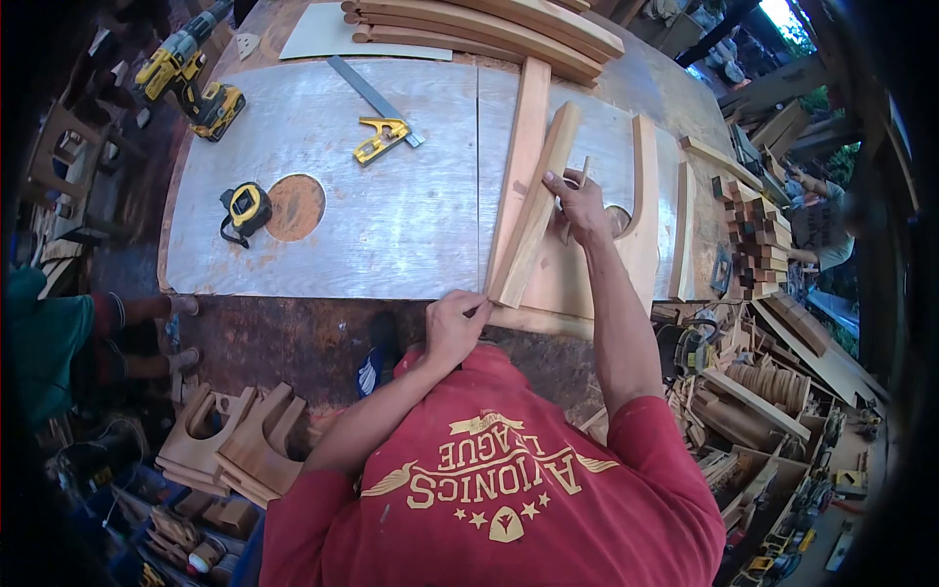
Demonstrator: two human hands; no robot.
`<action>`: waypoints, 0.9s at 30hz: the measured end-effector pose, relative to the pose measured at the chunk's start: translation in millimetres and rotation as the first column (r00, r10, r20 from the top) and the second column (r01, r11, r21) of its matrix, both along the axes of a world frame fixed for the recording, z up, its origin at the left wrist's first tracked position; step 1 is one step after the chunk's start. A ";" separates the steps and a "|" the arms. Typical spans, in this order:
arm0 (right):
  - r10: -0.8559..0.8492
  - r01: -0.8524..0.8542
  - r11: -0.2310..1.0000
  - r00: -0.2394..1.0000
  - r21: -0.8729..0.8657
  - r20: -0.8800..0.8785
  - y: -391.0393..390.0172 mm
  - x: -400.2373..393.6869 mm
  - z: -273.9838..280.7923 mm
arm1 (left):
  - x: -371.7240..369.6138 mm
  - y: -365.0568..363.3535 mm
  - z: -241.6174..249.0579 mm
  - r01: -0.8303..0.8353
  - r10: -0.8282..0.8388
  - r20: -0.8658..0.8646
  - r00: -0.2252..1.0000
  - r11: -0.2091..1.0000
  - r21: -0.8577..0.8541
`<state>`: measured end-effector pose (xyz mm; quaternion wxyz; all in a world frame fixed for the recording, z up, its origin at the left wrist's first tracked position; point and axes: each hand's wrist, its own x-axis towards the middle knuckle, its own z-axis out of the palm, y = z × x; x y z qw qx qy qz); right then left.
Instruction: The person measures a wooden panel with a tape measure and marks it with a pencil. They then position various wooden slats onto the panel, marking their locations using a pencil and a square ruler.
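My left hand [455, 330], fingers bent together, pinches the near end of the wooden strips at the table's front edge. A pale, narrow wooden strip [541, 201] lies slanted there, over a flat board and beside a longer strip [523, 147]. Farther up, my right hand [584, 203] has its thumb and fingers at the slanted strip's right side, closed around a thin pencil-like stick [586, 168]. Right of that hand stands a curved wooden piece [644, 186]. Both fingertip contacts are partly hidden.
A combination square [381, 139], tape measure [246, 208] and yellow drill [196, 83] lie on the worktable [391, 235]. Curved slats [479, 34] are stacked at the back, wood blocks [758, 240] at the right. Other people stand at the left and far right.
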<state>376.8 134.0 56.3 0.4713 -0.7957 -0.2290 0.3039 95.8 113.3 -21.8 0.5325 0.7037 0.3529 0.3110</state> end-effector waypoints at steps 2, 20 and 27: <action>0.006 -0.005 1.000 1.000 0.012 -0.029 -0.4 -4.7 5.5 | -0.9 -0.4 -1.1 0.002 -0.002 0.008 1.000 1.000 0.006; 0.035 -0.039 0.999 0.994 0.036 0.103 1.5 15.6 -25.3 | -1.4 -0.9 -1.5 0.024 -0.024 -0.044 0.999 1.000 -0.008; 0.038 -0.043 0.998 0.995 0.054 0.095 1.5 13.1 -23.9 | -1.6 -0.7 -0.9 0.026 -0.026 -0.043 0.999 1.000 0.002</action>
